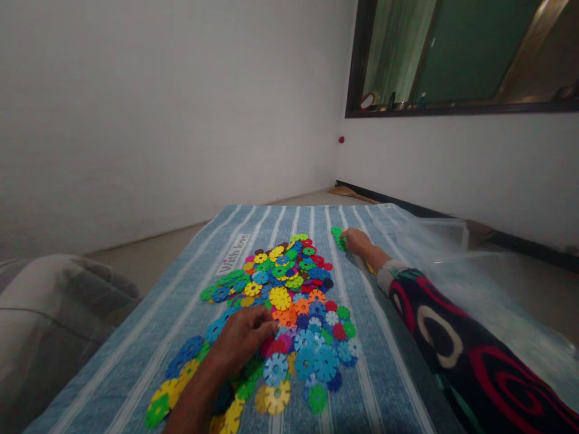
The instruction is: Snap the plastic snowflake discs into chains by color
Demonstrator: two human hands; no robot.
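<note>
A big heap of colourful notched plastic discs covers the middle of the cloth. Over its near left part is my left hand, fingers curled and closed beside some orange discs; whatever they grip is hidden. Farther off to the right, my right hand has its fingers closed at a few green notched discs, apparently pinching one. Yellow discs show partly from beneath that hand and wrist.
A blue striped cloth with "With love" lettering covers the table. Clear plastic containers stand along the right side. Pale grey fabric is at the left. Walls and a window lie beyond.
</note>
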